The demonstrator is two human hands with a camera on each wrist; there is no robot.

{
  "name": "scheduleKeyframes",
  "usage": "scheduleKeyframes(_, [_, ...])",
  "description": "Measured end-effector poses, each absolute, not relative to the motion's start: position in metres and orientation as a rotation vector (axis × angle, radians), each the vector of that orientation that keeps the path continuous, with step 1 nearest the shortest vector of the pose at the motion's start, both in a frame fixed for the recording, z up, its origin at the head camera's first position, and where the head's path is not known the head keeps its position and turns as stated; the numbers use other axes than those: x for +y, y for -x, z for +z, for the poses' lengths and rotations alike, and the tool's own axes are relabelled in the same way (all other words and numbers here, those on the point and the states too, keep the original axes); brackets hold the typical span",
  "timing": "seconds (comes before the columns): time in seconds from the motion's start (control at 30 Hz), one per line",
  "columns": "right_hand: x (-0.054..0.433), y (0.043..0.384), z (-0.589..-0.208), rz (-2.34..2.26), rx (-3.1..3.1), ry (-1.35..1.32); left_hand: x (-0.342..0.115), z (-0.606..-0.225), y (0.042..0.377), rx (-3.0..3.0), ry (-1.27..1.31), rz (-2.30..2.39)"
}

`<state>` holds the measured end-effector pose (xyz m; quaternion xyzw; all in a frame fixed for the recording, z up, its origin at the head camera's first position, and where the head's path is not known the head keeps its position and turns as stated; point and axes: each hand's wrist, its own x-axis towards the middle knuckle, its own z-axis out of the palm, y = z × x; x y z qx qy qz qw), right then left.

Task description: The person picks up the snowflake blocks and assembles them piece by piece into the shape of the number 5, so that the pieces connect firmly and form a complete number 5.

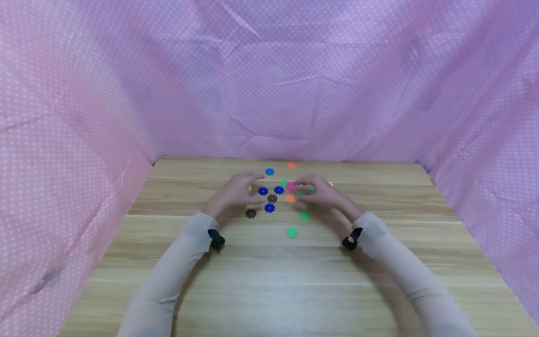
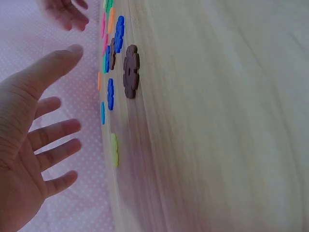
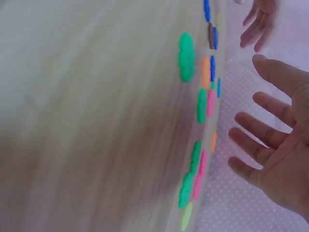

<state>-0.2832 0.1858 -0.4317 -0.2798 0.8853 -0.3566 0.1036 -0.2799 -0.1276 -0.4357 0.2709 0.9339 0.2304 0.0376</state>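
Both hands hover over the table with nothing in their fingers. My left hand [image 1: 236,190] has its fingers spread and relaxed, left of several dark blue notched discs [image 1: 269,208]. Two brown discs [image 1: 251,214] lie close by, and a yellow disc [image 2: 114,150] lies under that hand in the left wrist view. Opposite it, my right hand [image 1: 321,192] is also spread, beside a pink disc [image 1: 290,186] and an orange disc [image 1: 290,198]. Several green discs [image 3: 186,57] lie around and below it. In the head view the right hand partly hides some discs.
A light blue disc [image 1: 269,172] and another orange disc [image 1: 291,165] lie near the back of the wooden table [image 1: 269,285]. Pink dotted cloth [image 1: 269,93] hangs behind the table and along both sides. Each sleeve has a dark bow at its cuff.
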Motion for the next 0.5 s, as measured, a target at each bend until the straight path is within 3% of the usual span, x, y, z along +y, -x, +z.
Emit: scheduleKeyframes(0.5, [0.208,0.269,-0.446,-1.018,2.395,1.069,-0.141,-0.437,0.268,2.719,-0.800,0.618])
